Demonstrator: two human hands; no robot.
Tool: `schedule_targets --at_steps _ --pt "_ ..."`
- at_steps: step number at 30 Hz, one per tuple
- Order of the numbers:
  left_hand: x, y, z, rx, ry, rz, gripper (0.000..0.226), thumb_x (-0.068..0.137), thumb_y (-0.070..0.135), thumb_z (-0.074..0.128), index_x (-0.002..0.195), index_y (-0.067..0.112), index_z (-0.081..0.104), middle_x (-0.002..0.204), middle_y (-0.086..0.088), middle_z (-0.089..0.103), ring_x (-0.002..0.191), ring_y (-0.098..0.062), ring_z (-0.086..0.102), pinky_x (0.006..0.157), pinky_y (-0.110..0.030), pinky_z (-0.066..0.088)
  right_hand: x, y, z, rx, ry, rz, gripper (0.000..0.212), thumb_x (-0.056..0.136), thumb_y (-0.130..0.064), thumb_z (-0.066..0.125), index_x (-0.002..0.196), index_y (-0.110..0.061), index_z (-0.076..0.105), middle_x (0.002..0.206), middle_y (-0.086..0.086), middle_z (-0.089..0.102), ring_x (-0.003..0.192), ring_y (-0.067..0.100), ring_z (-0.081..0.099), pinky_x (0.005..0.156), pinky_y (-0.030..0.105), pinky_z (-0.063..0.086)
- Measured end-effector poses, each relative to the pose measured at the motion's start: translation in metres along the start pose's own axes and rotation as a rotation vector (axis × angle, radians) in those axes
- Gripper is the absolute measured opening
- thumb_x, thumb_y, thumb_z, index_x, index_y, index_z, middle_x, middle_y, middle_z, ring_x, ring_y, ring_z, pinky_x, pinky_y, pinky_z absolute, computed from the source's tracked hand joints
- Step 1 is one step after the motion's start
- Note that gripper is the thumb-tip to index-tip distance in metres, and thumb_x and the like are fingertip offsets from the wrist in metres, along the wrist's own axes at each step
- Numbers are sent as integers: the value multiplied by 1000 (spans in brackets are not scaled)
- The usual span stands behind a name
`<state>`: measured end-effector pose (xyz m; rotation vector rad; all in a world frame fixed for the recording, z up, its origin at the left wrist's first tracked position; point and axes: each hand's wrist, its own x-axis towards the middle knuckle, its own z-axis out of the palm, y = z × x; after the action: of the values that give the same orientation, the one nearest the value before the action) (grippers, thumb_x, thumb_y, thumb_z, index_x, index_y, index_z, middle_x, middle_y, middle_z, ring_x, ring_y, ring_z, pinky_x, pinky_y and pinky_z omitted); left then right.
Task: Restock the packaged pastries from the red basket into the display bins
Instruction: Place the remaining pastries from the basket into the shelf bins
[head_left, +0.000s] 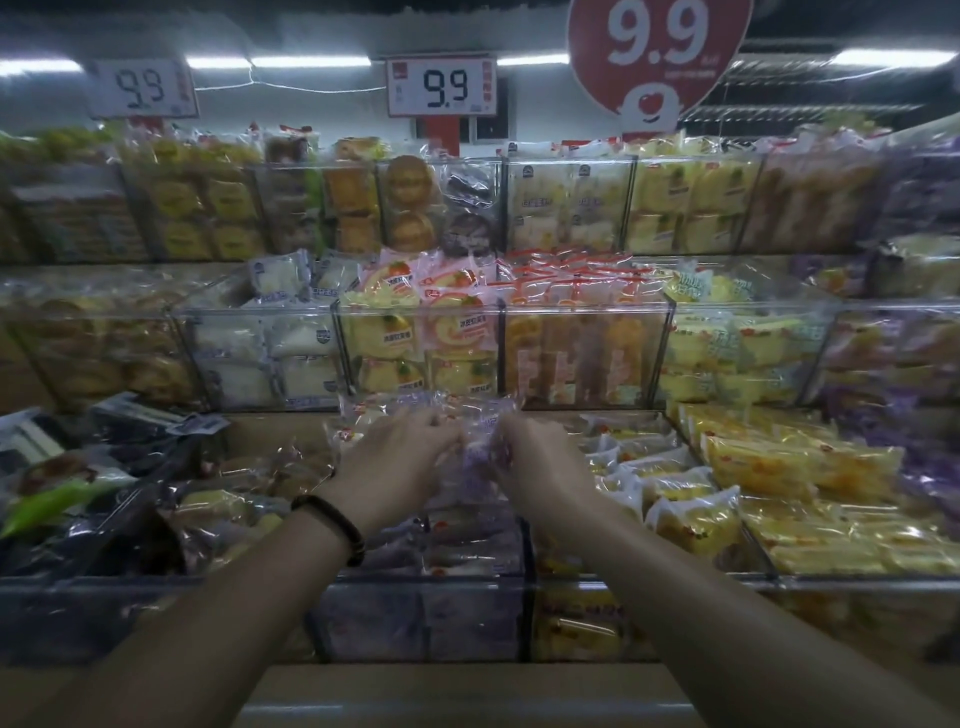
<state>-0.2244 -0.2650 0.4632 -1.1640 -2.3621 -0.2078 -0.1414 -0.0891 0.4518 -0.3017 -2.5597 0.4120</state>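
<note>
Both my hands reach over the lowest tier of clear display bins. My left hand (400, 457), with a dark bead bracelet on the wrist, and my right hand (540, 462) each grip clear-wrapped purple packaged pastries (475, 457) held between them. Below them is a clear bin (426, 582) holding more purple-wrapped pastries. The red basket is not in view.
Three tiers of clear acrylic bins hold wrapped pastries: yellow packs (691, 519) to the right, dark packs (130, 447) to the left, orange packs (576, 338) in the middle tier. Price signs reading 9.9 (441, 85) hang above. A wooden ledge (457, 691) runs along the front.
</note>
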Motion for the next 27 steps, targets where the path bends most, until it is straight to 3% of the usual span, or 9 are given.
schedule_targets --at_steps 3,6,9,12,16,18,20,23,27 --pt "4 5 16 75 2 24 67 89 13 75 144 43 51 123 9 53 117 -19 50 101 -38 41 4 8 3 -133 -20 3 16 90 -29 72 77 -25 62 76 -2 65 83 26 61 68 36 51" --pt "9 3 24 -25 -7 22 60 94 18 70 146 40 50 128 10 50 124 -17 47 107 -40 31 8 11 1 -166 -55 -5 28 95 -27 64 69 -23 53 71 -2 55 89 31 54 75 40 46" --pt "8 -2 28 -109 -46 47 58 96 18 67 145 41 47 141 15 47 135 -14 41 113 -40 27 9 18 4 -197 -109 -31 18 100 -36 58 101 -19 64 96 5 69 110 35 56 96 46 47" --pt "4 -2 28 -97 -117 71 61 99 25 63 149 45 34 155 19 33 144 -12 28 115 -40 24 7 23 7 -223 -180 -15 51 104 -49 49 138 -12 50 120 14 69 121 40 56 109 52 40" --pt "2 -7 19 -87 -217 48 75 96 50 63 154 54 16 160 22 21 149 -8 19 118 -45 14 1 28 -14 -144 -188 -47 73 96 -67 53 146 -15 41 141 11 56 134 38 45 110 52 40" --pt "5 -6 10 -88 -206 25 78 90 71 58 153 55 15 156 20 24 146 -9 23 121 -49 14 0 37 -32 -89 -160 -46 60 97 -69 51 136 -23 49 134 5 58 126 30 48 104 51 46" --pt "13 3 -1 -141 -141 2 71 89 79 47 151 53 24 149 20 30 141 -9 26 121 -49 16 2 52 -48 -98 -125 -69 40 100 -57 55 128 -27 54 124 -1 60 116 24 52 99 47 51" --pt "35 22 -10 -143 -33 40 54 94 74 44 142 49 42 137 19 39 131 -8 33 118 -45 23 9 77 -67 -117 -109 -94 26 101 -37 62 125 -26 58 118 -3 62 108 21 58 93 43 56" --pt "75 59 -6 -166 70 190 31 98 53 62 126 43 57 124 17 49 122 -9 43 110 -40 30 17 109 -78 -168 -110 -68 15 100 -31 65 114 -27 62 108 -6 64 97 17 62 83 39 60"
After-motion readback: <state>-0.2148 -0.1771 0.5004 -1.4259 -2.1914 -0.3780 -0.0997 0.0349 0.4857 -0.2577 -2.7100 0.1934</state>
